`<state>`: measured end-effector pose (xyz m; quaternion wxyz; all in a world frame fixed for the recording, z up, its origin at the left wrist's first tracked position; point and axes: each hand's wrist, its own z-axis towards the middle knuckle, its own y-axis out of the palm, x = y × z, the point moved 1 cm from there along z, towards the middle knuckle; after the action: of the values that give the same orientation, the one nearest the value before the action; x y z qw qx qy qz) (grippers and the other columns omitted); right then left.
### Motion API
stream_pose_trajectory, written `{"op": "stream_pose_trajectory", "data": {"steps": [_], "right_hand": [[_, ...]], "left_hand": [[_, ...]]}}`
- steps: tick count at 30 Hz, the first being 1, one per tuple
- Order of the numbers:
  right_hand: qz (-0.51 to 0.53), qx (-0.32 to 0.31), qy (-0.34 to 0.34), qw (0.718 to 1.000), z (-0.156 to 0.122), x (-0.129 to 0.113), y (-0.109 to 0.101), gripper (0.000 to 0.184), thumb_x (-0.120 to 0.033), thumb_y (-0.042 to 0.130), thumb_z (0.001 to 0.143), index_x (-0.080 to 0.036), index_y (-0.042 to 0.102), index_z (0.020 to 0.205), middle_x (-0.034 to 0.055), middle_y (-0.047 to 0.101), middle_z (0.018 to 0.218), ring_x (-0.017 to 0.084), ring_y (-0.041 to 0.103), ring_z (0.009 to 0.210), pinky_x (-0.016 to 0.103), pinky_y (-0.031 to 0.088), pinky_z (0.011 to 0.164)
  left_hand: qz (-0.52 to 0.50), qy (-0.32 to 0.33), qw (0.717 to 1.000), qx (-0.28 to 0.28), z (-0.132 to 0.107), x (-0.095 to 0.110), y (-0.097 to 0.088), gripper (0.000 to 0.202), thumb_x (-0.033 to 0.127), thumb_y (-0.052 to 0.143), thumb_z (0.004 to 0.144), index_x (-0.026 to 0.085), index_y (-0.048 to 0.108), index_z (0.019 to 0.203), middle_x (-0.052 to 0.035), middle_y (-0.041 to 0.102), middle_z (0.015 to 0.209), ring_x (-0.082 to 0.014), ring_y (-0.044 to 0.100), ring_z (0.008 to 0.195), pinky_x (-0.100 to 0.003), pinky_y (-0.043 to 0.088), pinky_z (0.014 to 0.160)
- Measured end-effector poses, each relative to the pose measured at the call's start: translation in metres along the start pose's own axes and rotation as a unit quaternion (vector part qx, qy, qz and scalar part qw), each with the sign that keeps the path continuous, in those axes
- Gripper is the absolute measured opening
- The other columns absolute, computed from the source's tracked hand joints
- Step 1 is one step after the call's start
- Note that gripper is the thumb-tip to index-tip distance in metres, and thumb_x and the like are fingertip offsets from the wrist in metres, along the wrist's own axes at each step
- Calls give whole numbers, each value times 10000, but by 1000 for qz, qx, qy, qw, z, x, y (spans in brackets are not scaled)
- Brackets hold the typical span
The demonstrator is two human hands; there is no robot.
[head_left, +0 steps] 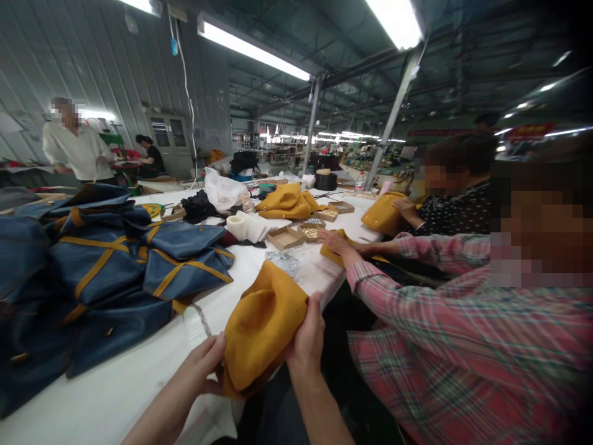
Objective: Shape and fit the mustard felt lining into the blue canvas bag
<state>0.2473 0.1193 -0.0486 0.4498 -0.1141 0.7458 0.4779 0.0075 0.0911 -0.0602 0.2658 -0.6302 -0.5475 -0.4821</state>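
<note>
A mustard-yellow fabric bag [262, 327] lies at the near edge of the long white table [125, 383], and both my hands grip it. My left hand [204, 364] is closed on its lower left edge. On the right side, my right hand [306, 340] is wrapped round the fabric with the thumb up. A clear plastic packet [285, 262] lies on the table just beyond the bag.
A heap of blue bags with yellow straps [102, 272] fills the table's left. Small cardboard boxes of metal fittings [309, 232], white rolls and more yellow bags [287, 201] lie farther along. A person in a plaid sleeve [417, 290] sits close on my right, reaching to the table.
</note>
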Motion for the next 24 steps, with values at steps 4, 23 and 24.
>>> {"op": "stream_pose_trajectory", "data": {"steps": [4,23,24], "right_hand": [[-45,-25,-19,998,-9,10,-7,901,-915,531,1014,-115,793,1336,216,839,1306,395,796,1276,439,702,945],[-267,-447,-141,842,-40,-41,36,559,-599,982,827,-244,787,1211,54,780,1151,272,689,1042,346,576,927],[-244,-426,-103,865,-42,-32,43,495,-637,951,839,-226,764,1042,11,736,936,215,631,852,302,530,763]], "left_hand": [[-20,67,994,83,1,18,19,660,720,856,932,186,795,1315,-140,850,1228,-341,796,1175,-353,638,909],[-136,157,977,55,-8,97,-2,668,728,906,878,125,826,1155,-142,870,1014,-333,844,895,-345,700,740],[-166,135,975,60,-6,100,-1,694,745,871,903,125,819,1210,-152,872,1036,-350,850,936,-374,717,780]]}}
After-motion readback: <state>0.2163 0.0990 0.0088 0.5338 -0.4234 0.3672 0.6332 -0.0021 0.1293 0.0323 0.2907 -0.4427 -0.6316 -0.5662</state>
